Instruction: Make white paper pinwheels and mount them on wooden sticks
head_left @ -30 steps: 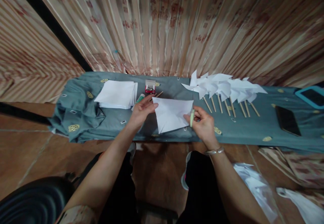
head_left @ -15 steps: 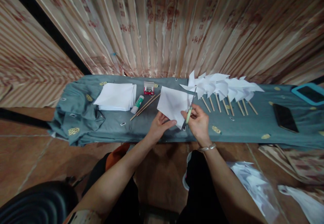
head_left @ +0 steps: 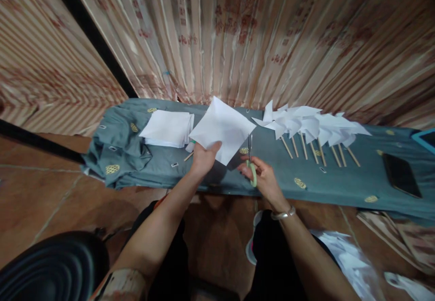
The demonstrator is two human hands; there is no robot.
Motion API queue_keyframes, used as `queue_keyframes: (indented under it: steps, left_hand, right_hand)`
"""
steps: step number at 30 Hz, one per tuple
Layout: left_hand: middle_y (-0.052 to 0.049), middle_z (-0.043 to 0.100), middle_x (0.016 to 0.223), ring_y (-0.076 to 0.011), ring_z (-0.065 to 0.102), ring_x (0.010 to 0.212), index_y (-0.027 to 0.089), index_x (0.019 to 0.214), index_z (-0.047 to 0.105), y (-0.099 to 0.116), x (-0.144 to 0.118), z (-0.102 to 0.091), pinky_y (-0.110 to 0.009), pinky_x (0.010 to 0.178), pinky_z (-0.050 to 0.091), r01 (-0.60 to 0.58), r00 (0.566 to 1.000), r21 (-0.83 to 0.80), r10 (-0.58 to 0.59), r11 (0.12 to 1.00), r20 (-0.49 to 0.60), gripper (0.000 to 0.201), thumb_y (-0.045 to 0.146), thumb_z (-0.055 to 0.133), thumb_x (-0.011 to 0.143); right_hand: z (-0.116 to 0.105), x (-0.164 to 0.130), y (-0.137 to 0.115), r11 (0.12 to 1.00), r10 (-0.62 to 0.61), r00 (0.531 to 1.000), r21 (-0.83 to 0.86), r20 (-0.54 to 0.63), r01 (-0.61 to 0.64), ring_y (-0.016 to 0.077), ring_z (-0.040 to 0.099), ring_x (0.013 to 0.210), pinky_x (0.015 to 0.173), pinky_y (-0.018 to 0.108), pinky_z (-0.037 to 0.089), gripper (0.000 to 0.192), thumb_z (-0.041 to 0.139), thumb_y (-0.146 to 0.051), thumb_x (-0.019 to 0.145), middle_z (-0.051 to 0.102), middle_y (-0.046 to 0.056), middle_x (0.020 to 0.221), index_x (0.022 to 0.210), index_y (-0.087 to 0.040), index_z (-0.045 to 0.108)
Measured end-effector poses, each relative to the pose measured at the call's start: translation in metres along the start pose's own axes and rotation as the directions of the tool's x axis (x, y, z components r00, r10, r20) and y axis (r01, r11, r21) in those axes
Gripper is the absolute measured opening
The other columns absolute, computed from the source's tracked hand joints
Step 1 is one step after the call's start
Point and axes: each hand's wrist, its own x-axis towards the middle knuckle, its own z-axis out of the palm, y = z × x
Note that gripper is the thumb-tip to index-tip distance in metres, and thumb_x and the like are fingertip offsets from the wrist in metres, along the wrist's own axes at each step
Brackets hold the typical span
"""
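Nearest, at the lower left, a round black ribbed seat edge (head_left: 50,269); at the lower right, crumpled white paper scraps (head_left: 343,255) on the brown tiled floor. Above these, two bare forearms reaching forward, a silver bracelet (head_left: 283,213) on the right wrist. Right hand (head_left: 263,178) closed around the pale green handles of a pair of small scissors (head_left: 250,165), blades pointing up and away beside the lower right corner of the paper. Left hand (head_left: 204,158) pinched shut on the lower edge of a white square paper sheet (head_left: 222,128), held up tilted like a diamond above the grey-green patterned cloth-covered bench (head_left: 272,178). Further along the bench: left, a stack of white paper squares (head_left: 168,128); right, a row of white paper pinwheels on wooden sticks (head_left: 312,126); far right, a dark flat phone (head_left: 401,174). Behind everything, a pleated pink-beige patterned curtain (head_left: 238,33).
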Motion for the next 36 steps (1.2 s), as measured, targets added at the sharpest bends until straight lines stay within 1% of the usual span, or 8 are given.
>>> queue_keyframes:
  steps: [2, 5, 9, 12, 19, 26, 30, 36]
  left_hand:
    - [-0.011, 0.075, 0.095, -0.0257, 0.069, 0.09, 0.014, 0.093, 0.068, 0.003, 0.008, -0.004, -0.039, 0.086, 0.055, -0.036, 0.999, -0.017, 0.036, 0.999, -0.028, 0.034, 0.025, 0.075, 0.062]
    - [-0.011, 0.075, 0.096, -0.0245, 0.069, 0.088, 0.013, 0.09, 0.068, 0.004, 0.017, -0.007, -0.037, 0.084, 0.055, -0.072, 0.997, -0.049, 0.07, 0.996, -0.036, 0.035, 0.029, 0.074, 0.06]
    - [-0.009, 0.075, 0.093, -0.0222, 0.068, 0.083, 0.013, 0.09, 0.069, 0.003, 0.022, -0.006, -0.035, 0.08, 0.054, -0.102, 0.995, -0.066, 0.102, 0.993, -0.006, 0.034, 0.028, 0.074, 0.059]
    - [-0.009, 0.075, 0.093, -0.0213, 0.068, 0.082, 0.013, 0.092, 0.068, 0.002, 0.021, -0.005, -0.034, 0.08, 0.053, -0.113, 0.993, -0.072, 0.115, 0.991, 0.021, 0.035, 0.027, 0.074, 0.06]
    - [-0.008, 0.074, 0.092, -0.0207, 0.067, 0.081, 0.013, 0.093, 0.067, 0.003, 0.018, 0.001, -0.033, 0.078, 0.052, -0.113, 0.993, -0.069, 0.115, 0.991, 0.021, 0.035, 0.026, 0.073, 0.062]
    - [-0.007, 0.075, 0.09, -0.0204, 0.068, 0.081, 0.013, 0.089, 0.067, 0.004, 0.011, 0.004, -0.033, 0.079, 0.052, -0.111, 0.993, -0.043, 0.113, 0.993, 0.044, 0.029, 0.024, 0.074, 0.063]
    - [-0.007, 0.075, 0.089, -0.0205, 0.068, 0.08, 0.014, 0.088, 0.067, 0.004, 0.009, 0.005, -0.033, 0.079, 0.052, -0.099, 0.994, -0.01, 0.099, 0.995, 0.034, 0.028, 0.025, 0.074, 0.063]
    - [-0.007, 0.075, 0.089, -0.0205, 0.068, 0.08, 0.013, 0.088, 0.067, 0.003, 0.008, 0.005, -0.032, 0.078, 0.052, -0.082, 0.995, -0.011, 0.082, 0.997, 0.064, 0.029, 0.026, 0.074, 0.063]
  right_hand:
    - [0.004, -0.006, 0.002, 0.999, 0.035, 0.993, -0.037, 0.11, -0.031, 0.0157, 0.062, 0.07, 0.066, 0.028, 0.047, 0.051, 0.076, -0.056, 0.068, 0.071, 0.003, 0.08, 0.102, -0.019, 0.064]
    - [0.01, -0.013, 0.005, 0.993, 0.097, 0.958, -0.088, 0.27, -0.076, 0.0148, 0.061, 0.069, 0.066, 0.027, 0.046, 0.049, 0.076, -0.054, 0.07, 0.068, 0.001, 0.078, 0.101, -0.018, 0.063]
    - [0.018, -0.018, 0.008, 0.987, 0.154, 0.915, -0.105, 0.372, -0.123, 0.0129, 0.059, 0.067, 0.065, 0.026, 0.044, 0.047, 0.077, -0.05, 0.071, 0.066, -0.001, 0.076, 0.101, -0.017, 0.062]
    - [0.021, -0.019, 0.009, 0.985, 0.172, 0.906, -0.079, 0.386, -0.153, 0.0124, 0.059, 0.068, 0.064, 0.025, 0.044, 0.047, 0.078, -0.049, 0.071, 0.066, -0.001, 0.077, 0.101, -0.017, 0.062]
    - [0.025, -0.016, 0.008, 0.985, 0.16, 0.899, -0.009, 0.407, -0.171, 0.0131, 0.06, 0.068, 0.062, 0.026, 0.047, 0.05, 0.069, -0.06, 0.075, 0.069, 0.003, 0.079, 0.1, -0.018, 0.061]
    - [0.026, -0.014, 0.005, 0.987, 0.142, 0.918, 0.021, 0.371, -0.161, 0.0147, 0.063, 0.071, 0.066, 0.028, 0.051, 0.049, 0.067, -0.06, 0.077, 0.07, 0.004, 0.08, 0.101, -0.019, 0.062]
    - [0.026, -0.013, 0.005, 0.989, 0.133, 0.919, 0.015, 0.372, -0.15, 0.015, 0.064, 0.072, 0.065, 0.028, 0.051, 0.048, 0.066, -0.06, 0.078, 0.07, 0.004, 0.081, 0.101, -0.018, 0.063]
    - [0.028, -0.012, 0.007, 0.986, 0.139, 0.922, 0.033, 0.363, -0.162, 0.0146, 0.064, 0.071, 0.065, 0.027, 0.052, 0.048, 0.067, -0.059, 0.076, 0.07, 0.004, 0.079, 0.1, -0.018, 0.063]
